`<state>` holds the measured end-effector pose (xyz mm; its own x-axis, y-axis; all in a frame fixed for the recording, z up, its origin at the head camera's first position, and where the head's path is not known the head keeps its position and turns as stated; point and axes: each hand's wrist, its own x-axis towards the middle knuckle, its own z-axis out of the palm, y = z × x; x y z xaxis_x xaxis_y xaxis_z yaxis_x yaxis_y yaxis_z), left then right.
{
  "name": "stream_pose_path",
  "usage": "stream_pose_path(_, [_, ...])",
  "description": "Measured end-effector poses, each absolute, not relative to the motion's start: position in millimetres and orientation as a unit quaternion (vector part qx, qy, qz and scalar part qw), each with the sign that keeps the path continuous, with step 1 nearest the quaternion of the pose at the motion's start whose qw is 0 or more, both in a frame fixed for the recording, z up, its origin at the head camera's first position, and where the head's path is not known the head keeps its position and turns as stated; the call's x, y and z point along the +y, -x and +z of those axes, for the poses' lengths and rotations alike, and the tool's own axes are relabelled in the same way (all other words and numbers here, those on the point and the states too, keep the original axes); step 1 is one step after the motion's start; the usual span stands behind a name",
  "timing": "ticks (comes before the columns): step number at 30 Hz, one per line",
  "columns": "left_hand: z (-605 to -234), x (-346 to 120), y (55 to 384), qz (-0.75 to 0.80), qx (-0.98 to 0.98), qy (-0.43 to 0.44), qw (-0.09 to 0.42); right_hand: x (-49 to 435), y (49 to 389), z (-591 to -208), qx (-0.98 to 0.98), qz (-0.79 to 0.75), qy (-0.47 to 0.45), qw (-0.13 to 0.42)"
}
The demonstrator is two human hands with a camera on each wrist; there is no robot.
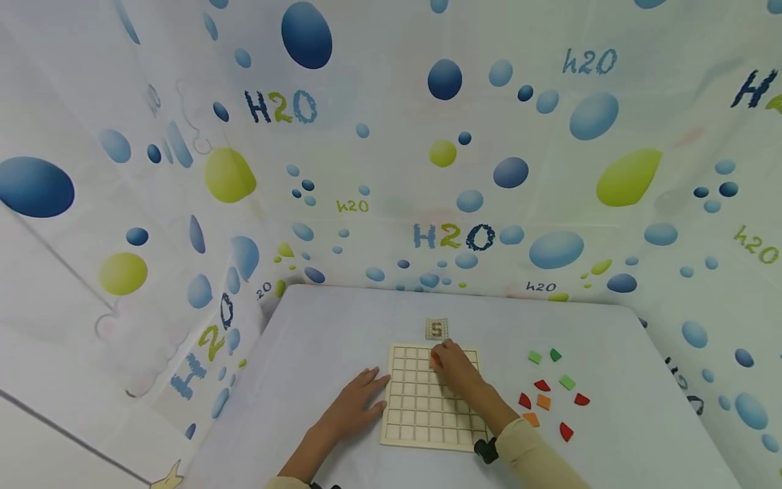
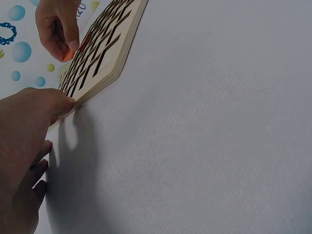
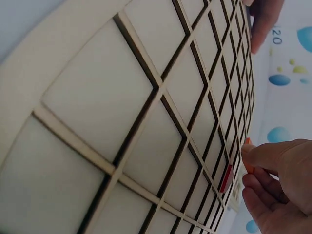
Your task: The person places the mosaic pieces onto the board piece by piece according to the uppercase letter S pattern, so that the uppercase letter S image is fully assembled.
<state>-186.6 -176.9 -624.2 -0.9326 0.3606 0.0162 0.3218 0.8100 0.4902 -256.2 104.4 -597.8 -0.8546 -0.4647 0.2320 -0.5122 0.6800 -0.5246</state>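
Observation:
A wooden grid board (image 1: 422, 403) lies on the white table. Over its far rows, my right hand (image 1: 455, 369) pinches a small orange tile (image 3: 248, 141) between thumb and fingers. A red piece (image 3: 226, 179) sits in a cell close to that hand in the right wrist view. My left hand (image 1: 353, 405) rests at the board's left side with fingers extended; its thumb touches the wooden edge in the left wrist view. Just beyond the far edge lies a small square card (image 1: 436, 329) with a reddish-brown figure like a 5 or S on a grid.
Right of the board several loose pieces are scattered: red quarter-circles (image 1: 566, 431), orange squares (image 1: 544, 402), green squares (image 1: 567, 382) and a green quarter-circle (image 1: 555, 354). A white curtain (image 1: 391, 170) with blue and lime spots hangs behind the table (image 1: 330, 326).

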Motion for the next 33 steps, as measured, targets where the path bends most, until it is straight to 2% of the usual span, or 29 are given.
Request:
stream_pose_path(4, [-625,-177,186,0.249,0.951,-0.182,0.036,102,255,-599,-0.92,0.286,-0.265,0.026])
stream_pose_path(10, [-626,-177,186,0.238,0.954,-0.179,0.036,101,254,-603,-0.929,0.259,-0.261,0.046])
stream_pose_path(19, [-626,-176,187,0.231,0.956,-0.18,0.035,104,256,-605,-0.931,0.258,-0.253,0.048])
stream_pose_path(27, [-625,-176,185,0.24,0.952,-0.19,0.016,105,256,-611,-0.93,0.252,-0.253,0.086])
stream_pose_path(33, [-626,-177,186,0.243,0.951,-0.189,0.029,106,253,-610,-0.931,0.247,-0.251,0.097])
